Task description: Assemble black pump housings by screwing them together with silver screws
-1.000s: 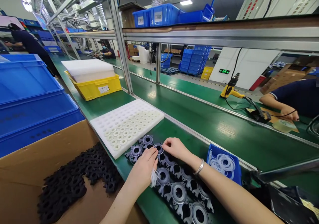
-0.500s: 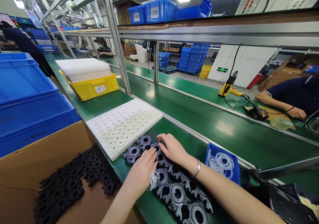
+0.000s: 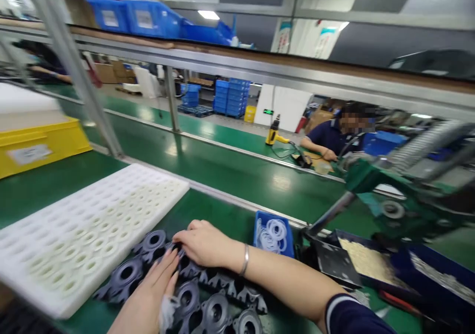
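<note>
Black round toothed parts (image 3: 208,309) with grey centre holes lie in rows on the green bench. My left hand (image 3: 148,299) rests on them with fingers stretched forward, and a small bunch of white rings (image 3: 166,313) is tucked under its palm. My right hand (image 3: 204,242), with a silver bracelet on the wrist, is curled fingertips-down on a black part near the far end of the rows. A white foam tray (image 3: 85,225) with round pockets, some holding white rings, lies just left of the parts.
A small blue bin (image 3: 274,232) of white rings sits right of my right wrist. A yellow crate (image 3: 37,143) stands far left. A green machine (image 3: 401,200) and dark trays fill the right. Across the green conveyor (image 3: 230,170) another person sits near a yellow heat gun (image 3: 273,132).
The camera has swung right and dropped closer, blurring the view. My right hand has curled down onto the parts. The left hand stays on them with the rings.
</note>
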Tool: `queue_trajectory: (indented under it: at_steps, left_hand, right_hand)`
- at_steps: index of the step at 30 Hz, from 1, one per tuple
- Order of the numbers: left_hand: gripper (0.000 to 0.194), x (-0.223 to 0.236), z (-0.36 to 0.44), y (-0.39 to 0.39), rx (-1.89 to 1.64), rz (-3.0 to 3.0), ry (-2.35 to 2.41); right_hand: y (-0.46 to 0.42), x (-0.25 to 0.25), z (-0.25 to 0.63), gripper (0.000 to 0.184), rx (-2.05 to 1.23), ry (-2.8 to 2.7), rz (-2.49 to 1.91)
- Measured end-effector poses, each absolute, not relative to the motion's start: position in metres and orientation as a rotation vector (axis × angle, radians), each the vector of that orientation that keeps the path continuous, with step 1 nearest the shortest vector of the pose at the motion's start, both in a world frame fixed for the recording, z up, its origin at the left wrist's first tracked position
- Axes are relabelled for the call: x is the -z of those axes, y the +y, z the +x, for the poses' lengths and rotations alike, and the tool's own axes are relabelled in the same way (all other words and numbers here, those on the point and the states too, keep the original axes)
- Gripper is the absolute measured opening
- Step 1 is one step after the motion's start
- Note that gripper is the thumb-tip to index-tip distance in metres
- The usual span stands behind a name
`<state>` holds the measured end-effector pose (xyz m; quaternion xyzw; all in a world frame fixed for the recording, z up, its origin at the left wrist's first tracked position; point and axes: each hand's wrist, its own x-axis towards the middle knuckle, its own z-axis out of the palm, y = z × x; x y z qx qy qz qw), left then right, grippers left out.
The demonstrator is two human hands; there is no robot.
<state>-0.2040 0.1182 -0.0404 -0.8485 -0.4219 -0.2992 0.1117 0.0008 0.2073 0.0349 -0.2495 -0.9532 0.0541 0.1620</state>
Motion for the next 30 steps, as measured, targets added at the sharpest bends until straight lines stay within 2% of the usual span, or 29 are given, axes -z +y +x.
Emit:
queue_trajectory:
  at_steps: [6,11,18,24,30]
  left_hand:
    - [0.059,0.063,-0.198,0.128,1.183,-2.415,-1.560]
    - [0.065,0.066,-0.184,0.127,1.316,-2.345,-1.588]
    - [0.053,0.083,-0.197,0.134,1.278,-2.325,-1.667]
    - [0.051,0.021,-0.200,0.117,0.882,-2.569,-1.694]
    - [0.051,-0.021,-0.182,0.103,0.845,-2.547,-1.933]
  right_hand:
    - [0.194,-0.038,0.014,0.026,-0.029,-2.741,-0.854]
    - [0.174,-0.037,0.022,0.027,-0.077,-2.715,-0.833]
    - [0.172,-0.033,0.020,0.030,-0.171,-2.711,-0.850]
    - [0.167,-0.037,0.019,0.034,-0.319,-2.670,-0.817]
    - [0.163,-0.038,0.018,0.044,-0.446,-2.611,-0.752]
